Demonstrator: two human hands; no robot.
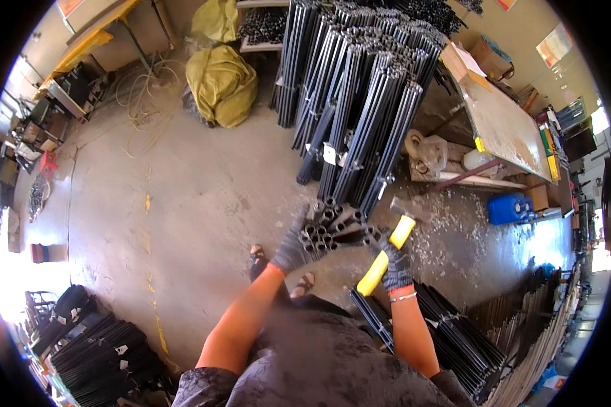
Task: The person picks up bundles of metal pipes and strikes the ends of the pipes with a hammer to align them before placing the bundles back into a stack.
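A bundle of black metal tubes (321, 239) stands in front of me with its open round ends facing up. My left hand (293, 249), in a dark grey knit glove, is closed around the bundle's left side. A hammer (385, 259) with a bright yellow handle slants across my right hand (396, 266), which wears a similar glove and is closed on the handle. The hammer's grey head points away from me, and its handle end comes back toward my body. The right fingertips reach the bundle's right edge; whether they press on the tubes I cannot tell.
Many tied black tube bundles (360, 102) stand just beyond. A worktable (506, 125) is at the far right, with a blue jug (509, 209) on the floor nearby. Yellow sacks (222, 85) sit at the back. More bundles lie at lower left (112, 356) and lower right (458, 332).
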